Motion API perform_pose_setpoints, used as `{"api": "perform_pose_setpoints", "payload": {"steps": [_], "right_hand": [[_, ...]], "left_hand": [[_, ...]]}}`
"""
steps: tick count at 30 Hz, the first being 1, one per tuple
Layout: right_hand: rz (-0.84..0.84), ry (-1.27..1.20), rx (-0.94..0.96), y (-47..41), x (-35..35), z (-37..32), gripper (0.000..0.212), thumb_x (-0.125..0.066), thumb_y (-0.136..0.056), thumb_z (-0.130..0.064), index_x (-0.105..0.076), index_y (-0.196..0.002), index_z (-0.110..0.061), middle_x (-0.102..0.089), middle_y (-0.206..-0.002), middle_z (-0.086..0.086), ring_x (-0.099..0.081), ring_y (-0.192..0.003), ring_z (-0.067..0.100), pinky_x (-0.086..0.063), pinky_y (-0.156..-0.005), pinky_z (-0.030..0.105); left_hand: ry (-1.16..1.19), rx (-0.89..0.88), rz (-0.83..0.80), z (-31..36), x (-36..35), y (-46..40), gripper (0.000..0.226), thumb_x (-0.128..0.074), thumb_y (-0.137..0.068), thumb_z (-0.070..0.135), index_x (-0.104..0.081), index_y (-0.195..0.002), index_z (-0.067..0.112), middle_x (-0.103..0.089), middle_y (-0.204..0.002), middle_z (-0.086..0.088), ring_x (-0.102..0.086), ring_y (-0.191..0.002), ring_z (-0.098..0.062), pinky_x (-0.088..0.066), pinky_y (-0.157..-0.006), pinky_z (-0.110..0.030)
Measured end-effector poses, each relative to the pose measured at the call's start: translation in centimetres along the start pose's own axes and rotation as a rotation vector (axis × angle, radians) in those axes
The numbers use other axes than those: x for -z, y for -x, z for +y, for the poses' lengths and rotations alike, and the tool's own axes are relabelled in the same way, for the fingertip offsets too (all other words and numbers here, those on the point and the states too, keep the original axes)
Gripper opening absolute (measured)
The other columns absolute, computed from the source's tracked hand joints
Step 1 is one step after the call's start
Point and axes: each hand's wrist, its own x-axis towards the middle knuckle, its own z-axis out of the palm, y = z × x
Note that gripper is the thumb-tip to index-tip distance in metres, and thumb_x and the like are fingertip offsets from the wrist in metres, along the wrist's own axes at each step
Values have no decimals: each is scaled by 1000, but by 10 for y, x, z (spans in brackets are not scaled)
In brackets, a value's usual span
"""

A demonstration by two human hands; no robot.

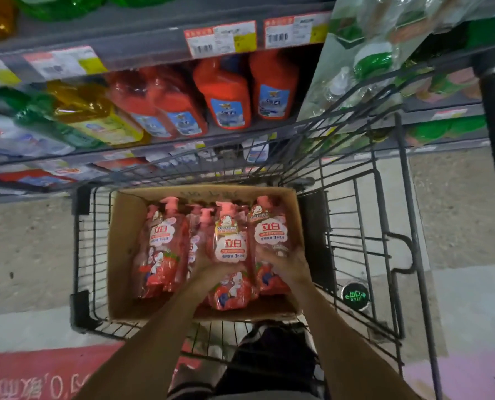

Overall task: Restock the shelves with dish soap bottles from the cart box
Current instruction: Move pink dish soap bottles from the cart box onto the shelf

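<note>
Both hands reach into the cardboard box (125, 226) in the cart (384, 241): the left hand (208, 262) grips the middle pump bottle (229, 249), the right hand (288, 262) its neighbour (270, 226). Several bottles remain boxed, so by my judgement most restocking remains; beyond, the shelf (153, 39) holds red bottles (226, 93).

The box (127, 226) is matt brown cardboard, and the pump bottles (231, 249) inside it are glossy clear plastic with smooth printed labels. The cart (356, 226) around them is dark metal wire, and the floor (29, 255) looks like rough speckled stone.
</note>
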Motion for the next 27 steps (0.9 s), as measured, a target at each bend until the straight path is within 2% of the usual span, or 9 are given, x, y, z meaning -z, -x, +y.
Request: {"api": "perform_pose_setpoints", "payload": {"steps": [2, 6, 9, 11, 13, 15, 20, 23, 27], "right_hand": [[-6, -24, 57, 13, -5, 8, 107, -80, -43, -80, -52, -132, -28, -66, -121, -9, -66, -108, 18, -53, -93, 38], [-51, -50, 144, 36, -27, 27, 101, -79, -47, -82, -47, -135, -45, -66, -123, -14, -63, -115, 17, -49, -102, 51], [-94, -72, 227, 66, -41, 19, 90, -83, -53, -69, -52, -133, -40, -67, -122, -13, -63, -114, 17, -49, -104, 48], [-140, -74, 309, 93, -53, 7, 77, -83, -66, -57, -51, -133, -37, -65, -124, -13, -61, -113, 14, -50, -101, 38], [-174, -107, 390, 116, -66, -3, 58, -82, -78, -42, -51, -127, -37, -65, -110, -22, -62, -103, 3, -49, -80, 12], [-194, -127, 467, 143, -84, -13, 49, -81, -81, -31, -52, -120, -37, -62, -100, -28, -61, -98, -4, -43, -64, 1], [-259, -74, 661, 208, -144, -36, 78, -88, -71, -43, -48, -137, -31, -67, -120, -17, -63, -112, 7, -52, -93, 27], [-292, -7, 762, 251, -182, -49, 71, -90, -69, -38, -51, -127, -28, -69, -114, -14, -66, -103, 4, -55, -84, 22], [-339, 52, 869, 307, -240, -61, 61, -91, -68, -28, -53, -115, -19, -72, -102, -11, -67, -97, 3, -48, -69, 10]], "left_hand": [[72, 6, 5, -13, 11, 14, 127, -98, -44, 32, -24, -147, 23, -59, -130, -2, -61, -114, -19, -54, -93, -38], [223, -76, -28, -36, 40, 45, 66, -93, -62, 16, -53, -114, 21, -72, -100, 8, -68, -89, -3, -52, -88, -27], [343, -138, -35, -54, 70, 66, 91, -98, -48, 28, -51, -125, 24, -74, -108, 4, -70, -101, -15, -51, -97, -42], [412, -208, -14, -63, 93, 85, 83, -95, -53, 23, -52, -123, 26, -73, -111, -1, -71, -99, -20, -55, -91, -45], [474, -273, 41, -72, 117, 105, 76, -92, -61, 16, -49, -123, 25, -73, -110, -3, -72, -98, -23, -57, -87, -47], [539, -375, 78, -84, 141, 125, 80, -93, -59, 13, -49, -126, 23, -73, -110, -5, -72, -98, -28, -58, -84, -50], [701, -550, 169, -119, 214, 173, 67, -86, -61, 6, -61, -121, 22, -74, -110, -6, -72, -97, -27, -60, -75, -38], [729, -653, 222, -148, 266, 203, 75, -92, -49, 18, -60, -117, 23, -75, -108, -5, -73, -95, -26, -59, -77, -39], [737, -750, 350, -184, 330, 245, 65, -85, -64, 9, -56, -122, 18, -76, -98, 5, -74, -86, -15, -59, -64, -25]]}}
